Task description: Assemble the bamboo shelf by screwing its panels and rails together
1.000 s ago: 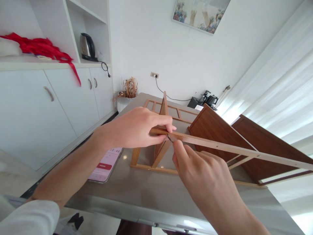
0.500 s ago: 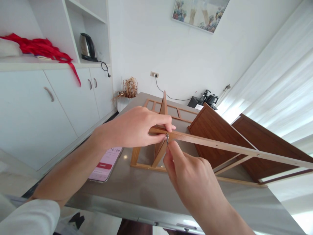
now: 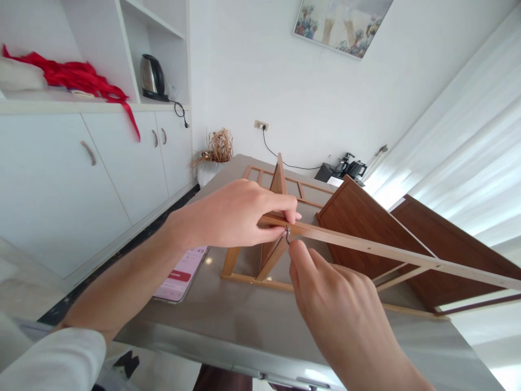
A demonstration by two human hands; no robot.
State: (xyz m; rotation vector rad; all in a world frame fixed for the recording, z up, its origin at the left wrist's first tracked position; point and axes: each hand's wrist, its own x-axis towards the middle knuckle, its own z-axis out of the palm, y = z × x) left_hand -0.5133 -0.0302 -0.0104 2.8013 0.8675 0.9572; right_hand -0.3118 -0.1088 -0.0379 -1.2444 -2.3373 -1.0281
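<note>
My left hand (image 3: 232, 213) is closed on the near end of a light wooden rail (image 3: 345, 237), fingers over its top and thumb against its side. Between the fingers of my right hand (image 3: 340, 298) is a thin bent metal hex key (image 3: 288, 235), pinched just below the rail. Its upper end meets a small metal screw at the rail's side, by my left thumb. The rail belongs to a wooden frame with brown shelf panels (image 3: 370, 225) slanting up on the right. A narrower panel (image 3: 279, 176) stands upright behind my left hand.
A phone (image 3: 177, 282) lies on the grey table (image 3: 244, 320) under my left forearm. Farther back are another slatted wooden frame (image 3: 311, 187), a potted dried plant (image 3: 217, 149) and a black kettle set (image 3: 350, 165). White cabinets (image 3: 122, 163) line the left side.
The view has shifted slightly, moving the scene rightward in the picture. My right hand has swung a little to the right about the screw with the hex key. My left hand keeps its hold.
</note>
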